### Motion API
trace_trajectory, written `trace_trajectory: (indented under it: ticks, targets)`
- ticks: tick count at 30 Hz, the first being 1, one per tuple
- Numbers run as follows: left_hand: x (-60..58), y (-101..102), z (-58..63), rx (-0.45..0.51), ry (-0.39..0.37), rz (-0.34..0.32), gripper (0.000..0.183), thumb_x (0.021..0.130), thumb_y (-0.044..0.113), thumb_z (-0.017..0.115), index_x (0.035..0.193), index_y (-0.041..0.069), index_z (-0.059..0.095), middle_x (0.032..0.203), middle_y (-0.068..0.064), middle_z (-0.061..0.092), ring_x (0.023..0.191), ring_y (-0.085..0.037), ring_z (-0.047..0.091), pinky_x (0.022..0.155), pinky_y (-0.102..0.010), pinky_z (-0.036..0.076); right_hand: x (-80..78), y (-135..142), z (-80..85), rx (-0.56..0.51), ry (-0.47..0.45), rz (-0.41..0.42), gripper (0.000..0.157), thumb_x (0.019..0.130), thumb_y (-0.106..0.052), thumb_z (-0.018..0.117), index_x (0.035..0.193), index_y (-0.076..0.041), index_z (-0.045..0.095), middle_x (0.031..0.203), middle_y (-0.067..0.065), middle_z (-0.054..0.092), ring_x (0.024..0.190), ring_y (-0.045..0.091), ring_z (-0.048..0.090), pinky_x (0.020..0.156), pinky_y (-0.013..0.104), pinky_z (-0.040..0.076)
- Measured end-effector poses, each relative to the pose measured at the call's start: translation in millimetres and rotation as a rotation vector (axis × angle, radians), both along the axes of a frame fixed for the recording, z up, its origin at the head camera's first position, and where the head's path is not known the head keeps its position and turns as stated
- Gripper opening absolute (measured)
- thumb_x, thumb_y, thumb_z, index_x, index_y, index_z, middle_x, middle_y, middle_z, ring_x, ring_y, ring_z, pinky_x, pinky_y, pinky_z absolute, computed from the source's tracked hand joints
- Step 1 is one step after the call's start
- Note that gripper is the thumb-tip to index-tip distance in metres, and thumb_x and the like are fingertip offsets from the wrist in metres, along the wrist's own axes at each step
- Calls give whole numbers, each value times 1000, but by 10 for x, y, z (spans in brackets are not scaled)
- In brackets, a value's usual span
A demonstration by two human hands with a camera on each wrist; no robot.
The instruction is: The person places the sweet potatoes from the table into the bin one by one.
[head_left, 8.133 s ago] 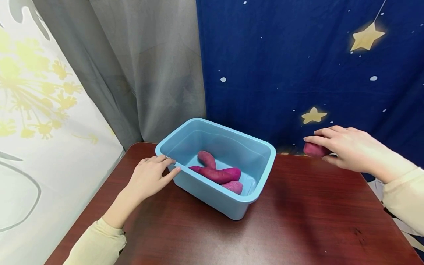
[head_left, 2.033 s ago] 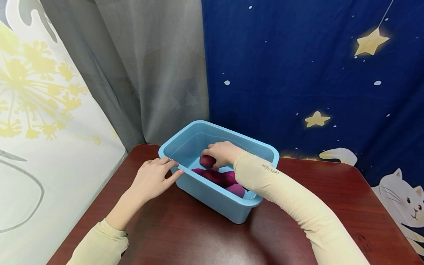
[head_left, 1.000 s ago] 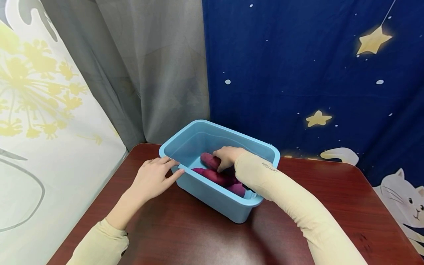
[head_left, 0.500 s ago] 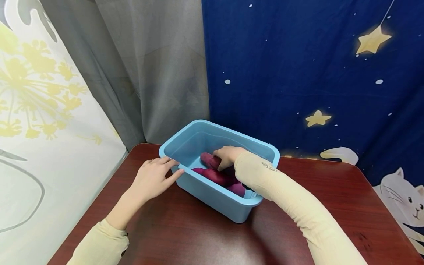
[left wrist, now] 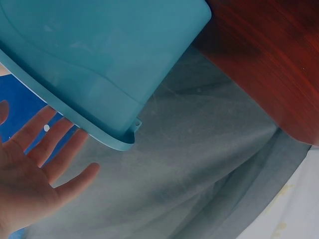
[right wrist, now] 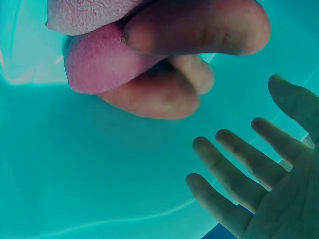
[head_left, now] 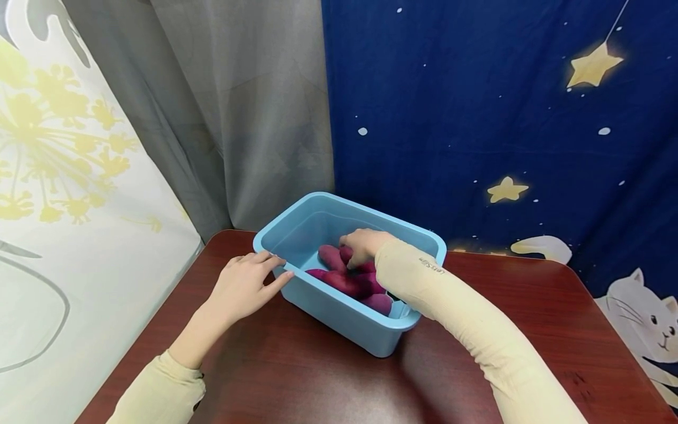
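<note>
A light blue plastic bin (head_left: 339, 315) stands on the table with several purple-red sweet potatoes in it. My left hand (head_left: 243, 285) rests its fingertips on the near left rim, fingers straight, as the left wrist view also shows. Down inside the bin is my right hand (head_left: 365, 242), over a dark sweet potato (head_left: 346, 254). In the right wrist view this hand (right wrist: 269, 184) has its fingers loosely spread, apart from the dark sweet potato (right wrist: 199, 27) on top. A long sweet potato (head_left: 344, 284) and a pale pink one (head_left: 378, 303) lie nearer the front; my right sleeve hides part of the heap.
The bin is on a dark red wooden table (head_left: 296, 377). Behind it hang a grey curtain (head_left: 275, 118) and a blue star-patterned curtain (head_left: 424, 118). White patterned cloth (head_left: 79, 282) is at the left.
My right hand brought a sweet potato from the right into the bin. In the last half second it has risen slightly and its fingers have loosened. My left hand stays at the rim.
</note>
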State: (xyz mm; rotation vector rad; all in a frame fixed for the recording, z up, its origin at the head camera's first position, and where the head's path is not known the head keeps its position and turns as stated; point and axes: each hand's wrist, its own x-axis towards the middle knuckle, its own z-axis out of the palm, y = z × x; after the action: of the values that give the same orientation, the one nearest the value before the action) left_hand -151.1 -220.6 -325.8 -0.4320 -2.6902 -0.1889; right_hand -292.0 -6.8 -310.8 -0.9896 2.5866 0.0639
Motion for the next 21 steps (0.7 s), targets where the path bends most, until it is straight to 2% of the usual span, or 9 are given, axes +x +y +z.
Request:
trace_trajectory:
  ticks: [10, 21]
  targets:
    - [13, 3, 1, -1, -8, 9, 41, 82, 43, 56, 101, 9, 65, 95, -6, 61, 84, -25, 58, 76, -46, 42, 23, 9, 145, -30, 1, 19, 49, 82, -27, 62, 127, -18, 46, 125, 3, 47, 110, 19, 44, 90, 35, 36]
    - [7, 7, 6, -2, -16, 12, 40, 82, 43, 55, 102, 9, 65, 95, -6, 61, 85, -26, 58, 76, -46, 42, 62, -29, 317, -39, 50, 75, 51, 83, -30, 60, 130, -18, 43, 127, 2, 45, 114, 18, 41, 94, 34, 33]
